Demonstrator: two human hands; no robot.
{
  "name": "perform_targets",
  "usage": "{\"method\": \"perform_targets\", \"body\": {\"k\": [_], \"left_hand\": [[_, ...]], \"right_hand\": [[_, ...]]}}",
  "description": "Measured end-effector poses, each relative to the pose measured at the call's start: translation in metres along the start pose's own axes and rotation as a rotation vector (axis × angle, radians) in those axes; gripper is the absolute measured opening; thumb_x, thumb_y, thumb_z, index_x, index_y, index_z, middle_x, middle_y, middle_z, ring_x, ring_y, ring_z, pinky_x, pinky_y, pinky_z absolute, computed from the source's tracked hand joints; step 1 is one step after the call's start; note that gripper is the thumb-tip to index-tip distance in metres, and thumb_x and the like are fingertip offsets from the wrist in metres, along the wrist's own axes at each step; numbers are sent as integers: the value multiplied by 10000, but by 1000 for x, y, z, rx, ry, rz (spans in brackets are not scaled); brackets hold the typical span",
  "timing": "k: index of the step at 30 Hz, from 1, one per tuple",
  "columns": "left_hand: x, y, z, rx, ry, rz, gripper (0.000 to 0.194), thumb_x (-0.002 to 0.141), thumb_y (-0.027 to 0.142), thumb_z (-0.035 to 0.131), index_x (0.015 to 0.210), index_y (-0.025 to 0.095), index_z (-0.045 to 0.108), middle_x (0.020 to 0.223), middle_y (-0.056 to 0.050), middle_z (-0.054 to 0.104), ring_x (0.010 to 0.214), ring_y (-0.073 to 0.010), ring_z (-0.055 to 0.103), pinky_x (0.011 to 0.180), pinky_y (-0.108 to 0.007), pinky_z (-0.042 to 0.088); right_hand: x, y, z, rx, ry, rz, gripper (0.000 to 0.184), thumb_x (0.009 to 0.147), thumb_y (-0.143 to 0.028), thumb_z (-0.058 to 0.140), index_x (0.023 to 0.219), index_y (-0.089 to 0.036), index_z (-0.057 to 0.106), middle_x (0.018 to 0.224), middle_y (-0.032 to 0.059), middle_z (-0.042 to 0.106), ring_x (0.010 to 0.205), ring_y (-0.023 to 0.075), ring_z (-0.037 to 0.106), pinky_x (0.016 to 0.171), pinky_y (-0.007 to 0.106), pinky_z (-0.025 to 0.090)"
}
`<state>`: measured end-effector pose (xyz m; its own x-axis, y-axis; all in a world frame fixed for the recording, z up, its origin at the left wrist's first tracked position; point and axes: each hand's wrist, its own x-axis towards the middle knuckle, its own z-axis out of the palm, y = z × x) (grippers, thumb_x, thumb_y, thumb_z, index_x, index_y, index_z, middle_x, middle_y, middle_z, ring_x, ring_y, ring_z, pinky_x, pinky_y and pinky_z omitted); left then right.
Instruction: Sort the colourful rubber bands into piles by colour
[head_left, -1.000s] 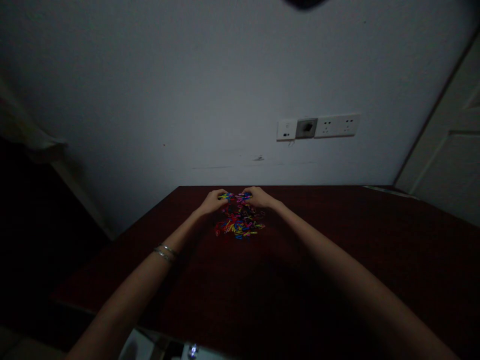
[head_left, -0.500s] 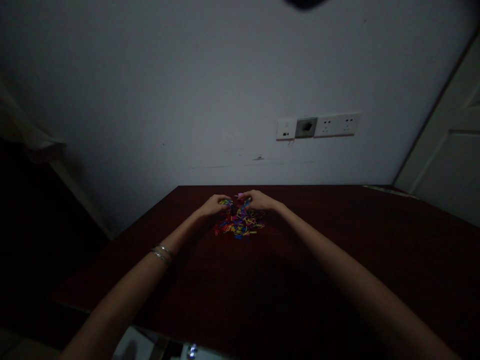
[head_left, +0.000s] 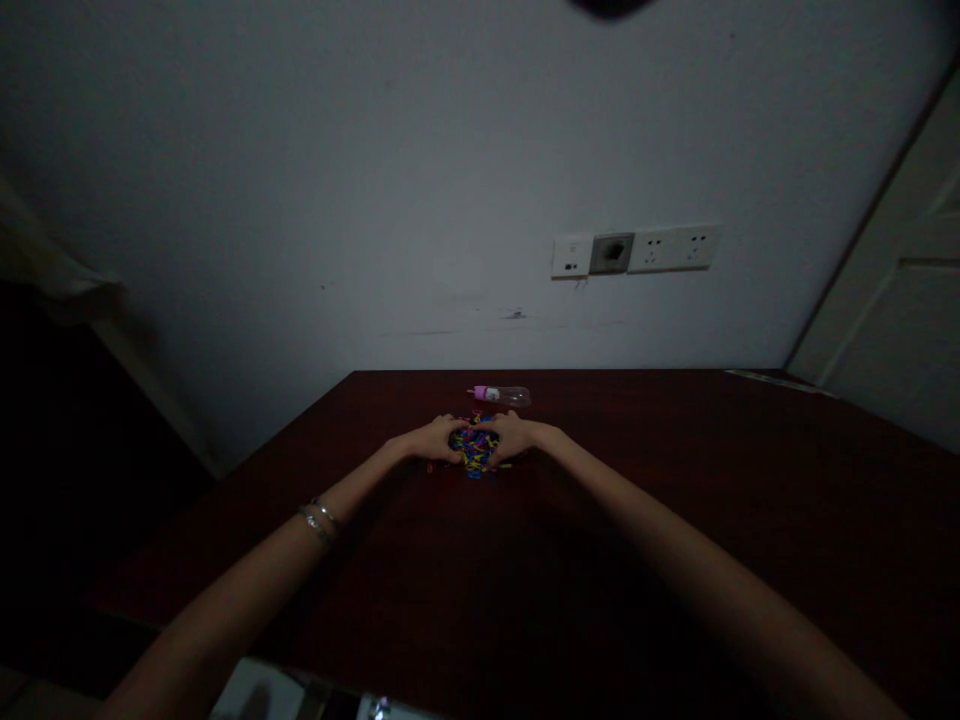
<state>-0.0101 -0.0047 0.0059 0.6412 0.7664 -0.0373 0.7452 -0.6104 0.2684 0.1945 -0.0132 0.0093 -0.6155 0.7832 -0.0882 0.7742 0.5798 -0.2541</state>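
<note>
A pale, matt wall fills the far side, smooth apart from a few thin dark scuffs low down. Against it stands a dark reddish-brown table, its flat top dim and faintly sheened. At the far right is a light-coloured door with a recessed panel. Two bare arms reach from the near edge toward the far middle of the table. On the wall, right of centre, sits a row of rectangular sockets, mostly white with one greyish plate.

The left hand and the right hand face each other, with the pile of small coloured pieces between them, just right of the left hand and just left of the right. Both are half open, thumbs spread from curved fingers, and appear to touch the pile's edges (whether either has hold of any pieces, I cannot tell). The pile is a loose, tangled heap of thin bits in blue, yellow, red and pink, spilling a little toward the near side.

Just beyond the hands, on the far part of the table, a clear bottle lies on its side, rounded at its right end, with a pink top and narrow tip pointing left. Thin, shiny, silver-coloured bracelets circle the left forearm.
</note>
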Motion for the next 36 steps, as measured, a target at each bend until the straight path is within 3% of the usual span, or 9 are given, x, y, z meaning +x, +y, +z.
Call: {"method": "perform_targets", "body": {"k": [5, 9, 14, 18, 22, 26, 32, 36], "left_hand": [[7, 7, 12, 56, 116, 34, 431, 607, 163, 561, 1036, 124, 565, 973, -95, 584, 889, -219, 541, 780, -283, 414], [8, 5, 14, -53, 193, 18, 266, 625, 128, 522, 884, 149, 580, 836, -49, 609, 760, -173, 552, 682, -242, 411], [3, -6, -4, -164, 363, -89, 129, 670, 210, 533, 784, 156, 560, 693, 8, 571, 651, -127, 514, 586, -209, 391], [0, -12, -21, -299, 475, -156, 181, 742, 321, 512, 775, 148, 550, 673, -8, 576, 601, -114, 531, 533, -200, 395], [-2, -12, -25, -553, 374, -228, 245, 797, 359, 459, 909, 152, 530, 595, 4, 558, 439, -96, 511, 436, -202, 383], [-4, -12, -25, -634, 292, -227, 282, 769, 264, 469, 1019, 149, 533, 685, -30, 604, 493, -108, 548, 466, -222, 414], [-19, -8, -29, -404, 30, 32, 454, 645, 276, 609, 1084, 165, 576, 1025, -84, 611, 893, -174, 560, 754, -257, 429], [-27, -2, -18, -139, -36, 8, 687, 543, 303, 684, 1200, 196, 513, 1081, -91, 559, 976, -227, 511, 839, -298, 392]], "right_hand": [[7, -7, 12, 9, 155, -10, 541, 603, -338, 657, 1113, -179, 578, 1053, 117, 601, 935, 255, 561, 788, 311, 421], [10, -5, 12, 72, 235, -14, 353, 613, -212, 633, 963, -164, 628, 908, 78, 651, 802, 199, 593, 677, 238, 418], [11, 4, -2, 184, 373, 25, 278, 634, -162, 594, 909, -146, 635, 834, 48, 650, 726, 152, 572, 625, 214, 403], [8, 11, -19, 244, 495, 81, 294, 673, -228, 584, 957, -168, 629, 841, 29, 645, 724, 142, 560, 630, 220, 403], [5, 12, -29, 333, 500, 123, 293, 693, -284, 573, 964, -192, 641, 857, 27, 653, 752, 150, 572, 647, 232, 414], [0, 11, -32, 391, 460, 62, 290, 645, -258, 624, 924, -188, 666, 891, 28, 656, 805, 159, 575, 689, 240, 422], [-11, 13, -27, 401, 265, -82, 402, 618, -303, 651, 987, -145, 654, 864, 45, 647, 762, 156, 573, 687, 259, 431], [-15, 10, -12, 174, 89, -80, 696, 516, -363, 731, 1167, -177, 568, 989, 85, 607, 888, 224, 555, 788, 326, 420]]}}
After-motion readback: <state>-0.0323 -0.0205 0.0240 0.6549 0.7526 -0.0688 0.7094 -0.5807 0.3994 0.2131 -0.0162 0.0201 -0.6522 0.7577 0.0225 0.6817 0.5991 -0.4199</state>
